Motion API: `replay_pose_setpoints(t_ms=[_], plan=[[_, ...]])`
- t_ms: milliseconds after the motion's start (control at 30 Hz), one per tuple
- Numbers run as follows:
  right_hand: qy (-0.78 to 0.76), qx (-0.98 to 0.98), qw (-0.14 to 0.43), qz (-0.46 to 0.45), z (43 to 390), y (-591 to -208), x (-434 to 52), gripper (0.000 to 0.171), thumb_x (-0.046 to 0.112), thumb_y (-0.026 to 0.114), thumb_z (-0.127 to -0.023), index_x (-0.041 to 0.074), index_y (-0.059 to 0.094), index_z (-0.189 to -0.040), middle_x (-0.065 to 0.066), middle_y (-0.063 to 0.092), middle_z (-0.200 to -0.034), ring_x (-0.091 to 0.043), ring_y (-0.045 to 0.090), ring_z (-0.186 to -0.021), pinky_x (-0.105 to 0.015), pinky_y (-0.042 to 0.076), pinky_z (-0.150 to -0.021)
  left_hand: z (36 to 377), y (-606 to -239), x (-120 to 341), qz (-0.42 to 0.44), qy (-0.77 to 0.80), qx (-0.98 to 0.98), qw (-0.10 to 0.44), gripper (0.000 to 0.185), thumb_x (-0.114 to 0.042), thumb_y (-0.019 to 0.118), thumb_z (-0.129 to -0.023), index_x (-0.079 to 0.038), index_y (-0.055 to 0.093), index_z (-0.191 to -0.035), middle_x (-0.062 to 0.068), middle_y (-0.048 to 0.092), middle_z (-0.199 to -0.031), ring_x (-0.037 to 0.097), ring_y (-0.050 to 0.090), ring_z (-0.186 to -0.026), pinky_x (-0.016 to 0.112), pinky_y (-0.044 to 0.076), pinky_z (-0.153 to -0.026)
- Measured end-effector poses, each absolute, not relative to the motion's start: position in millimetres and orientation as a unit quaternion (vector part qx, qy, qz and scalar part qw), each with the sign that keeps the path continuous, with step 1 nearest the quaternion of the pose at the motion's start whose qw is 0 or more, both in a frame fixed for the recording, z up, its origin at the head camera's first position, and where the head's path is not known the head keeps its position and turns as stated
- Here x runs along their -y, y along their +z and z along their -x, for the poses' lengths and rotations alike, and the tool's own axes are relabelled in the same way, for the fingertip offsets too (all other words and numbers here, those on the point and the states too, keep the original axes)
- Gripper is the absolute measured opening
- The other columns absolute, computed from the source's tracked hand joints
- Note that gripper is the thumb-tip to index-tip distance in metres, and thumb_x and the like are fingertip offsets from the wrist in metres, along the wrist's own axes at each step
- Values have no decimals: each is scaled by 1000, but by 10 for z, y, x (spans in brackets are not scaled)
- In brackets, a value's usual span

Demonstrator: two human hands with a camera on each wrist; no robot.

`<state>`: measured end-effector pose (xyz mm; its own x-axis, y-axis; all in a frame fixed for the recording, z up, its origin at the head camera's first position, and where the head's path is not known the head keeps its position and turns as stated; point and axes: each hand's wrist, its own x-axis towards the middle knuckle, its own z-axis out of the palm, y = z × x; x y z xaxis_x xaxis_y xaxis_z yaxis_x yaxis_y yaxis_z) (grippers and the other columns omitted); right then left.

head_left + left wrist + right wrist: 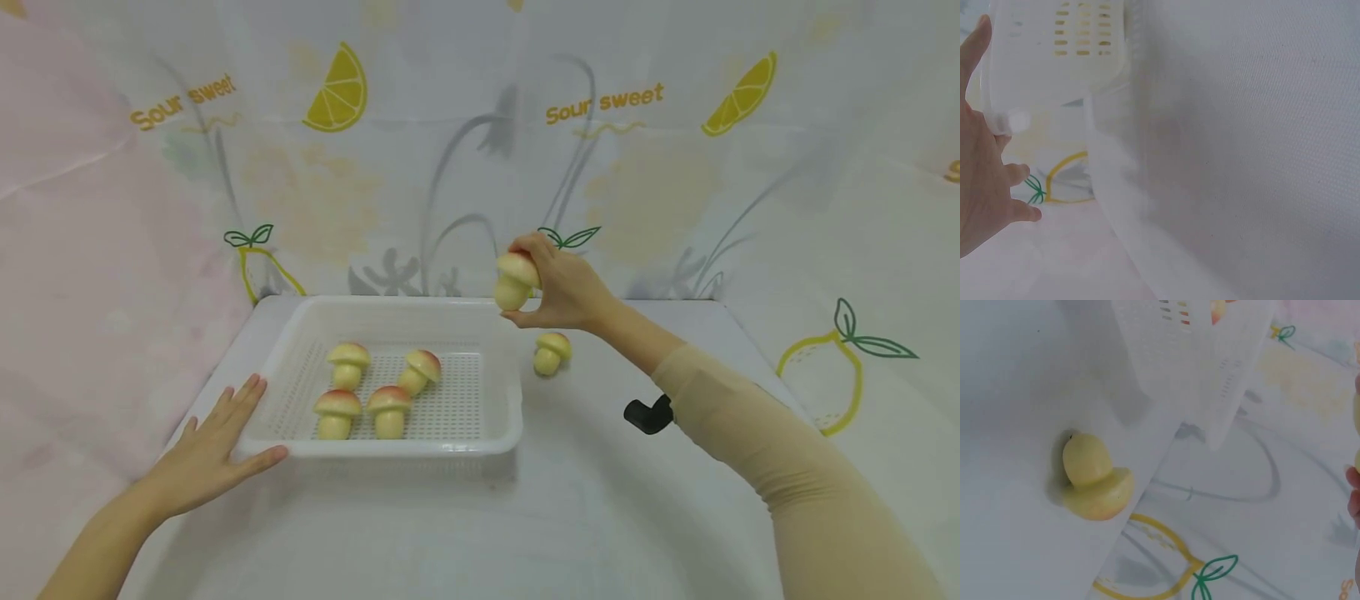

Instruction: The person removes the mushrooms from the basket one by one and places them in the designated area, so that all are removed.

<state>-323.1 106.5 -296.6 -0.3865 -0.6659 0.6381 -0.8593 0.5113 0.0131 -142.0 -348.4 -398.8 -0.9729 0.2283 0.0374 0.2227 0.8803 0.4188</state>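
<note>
My right hand pinches a mushroom with a cream stem and reddish cap, cap up, in the air over the basket's back right corner. Fingers lie on the cap and the thumb is under the stem. In the right wrist view only bits of that hand show at the right edge. Spread out, my left hand rests at the front left corner of the white plastic basket. Its fingers lie along the rim in the left wrist view. Inside the basket stand several like mushrooms, some tilted.
Another mushroom lies on the white table, just right of the basket. A black curved piece shows beside the right sleeve. Printed cloth with lemons hangs behind the table and along its sides.
</note>
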Motion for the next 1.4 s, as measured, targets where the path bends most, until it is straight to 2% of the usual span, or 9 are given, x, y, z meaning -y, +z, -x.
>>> replay_pose_setpoints(t_ms=[400, 700, 1033, 1400], plan=[[163, 829, 293, -448, 3235, -3043, -1330, 81, 38, 83, -64, 5, 38, -123, -11, 50, -106, -22, 56, -77, -35, 53, -61, 1421, -4002, 3495, -116, 217, -969, 7, 94, -45, 62, -91, -12, 2, -156, 12, 0, -161, 43, -6, -143, 77, -6, -97], [166, 842, 281, -429, 3214, -3076, -1494, 82, 37, 85, -62, 3, 41, -123, -12, 51, -114, -24, 58, -85, -39, 55, -66, 1419, -4010, 3497, -116, 220, -968, 7, 95, -45, 62, -91, -12, 1, -156, 12, 0, -161, 43, -6, -143, 77, -7, -96], [167, 857, 275, -401, 3196, -3171, -1717, 86, 38, 85, -61, 4, 41, -127, -11, 52, -114, -23, 59, -81, -40, 53, -64, 1427, -4014, 3503, -119, 223, -967, 11, 95, -44, 62, -91, -13, 0, -156, 10, -3, -161, 43, -7, -143, 78, -7, -95], [170, 860, 274, -396, 3167, -3294, -1869, 83, 37, 86, -60, 3, 42, -122, -11, 52, -110, -22, 57, -77, -38, 52, -62, 1453, -3996, 3510, -124, 223, -967, 14, 96, -43, 63, -91, -13, 0, -156, 11, -3, -161, 43, -7, -143, 78, -8, -95]])
